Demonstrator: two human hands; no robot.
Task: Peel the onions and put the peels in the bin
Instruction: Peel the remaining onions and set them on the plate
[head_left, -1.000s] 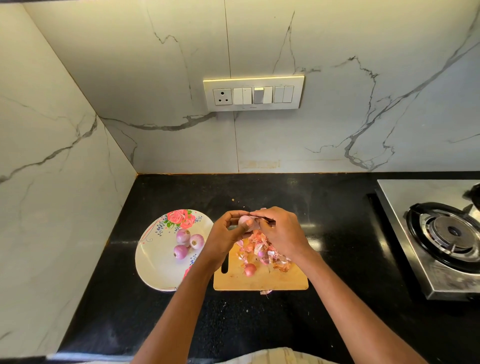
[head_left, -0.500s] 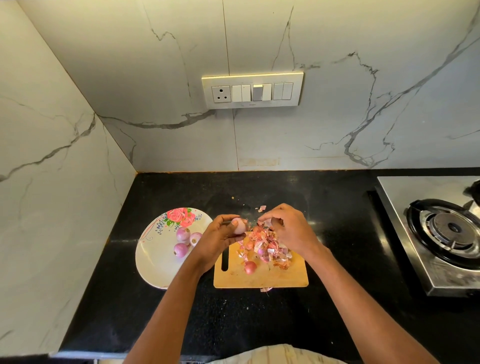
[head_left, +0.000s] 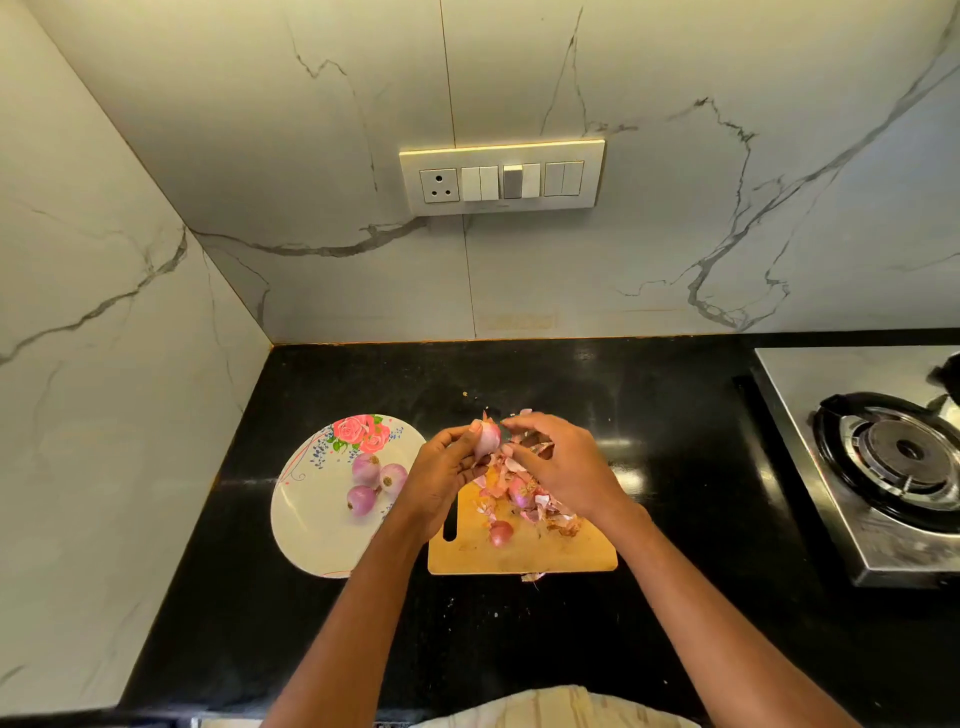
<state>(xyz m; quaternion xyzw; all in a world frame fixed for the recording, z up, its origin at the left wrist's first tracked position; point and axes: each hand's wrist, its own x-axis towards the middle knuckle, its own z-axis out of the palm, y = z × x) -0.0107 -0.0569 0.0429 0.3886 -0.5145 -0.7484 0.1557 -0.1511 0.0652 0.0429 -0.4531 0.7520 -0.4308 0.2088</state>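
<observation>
My left hand (head_left: 441, 473) grips a small pale pink onion (head_left: 487, 439) above the far edge of the wooden cutting board (head_left: 550, 556). My right hand (head_left: 563, 465) is beside it, fingertips touching the onion's top; whether it pinches a peel I cannot tell. A heap of pink onion peels (head_left: 524, 493) lies on the board under my hands. One unpeeled onion (head_left: 501, 532) sits on the board nearer me. Three peeled onions (head_left: 375, 480) lie on the floral plate (head_left: 311, 525) to the left. No bin is in view.
The black countertop (head_left: 675, 467) holds a steel gas stove (head_left: 883, 457) at the right. Marble walls close off the left and back, with a switch panel (head_left: 501, 176) on the back wall. A few peel scraps lie on the counter beyond the board.
My right hand had moved away from the onion toward the peel heap and has now come back to the onion's top. My left hand kept its hold on the onion.
</observation>
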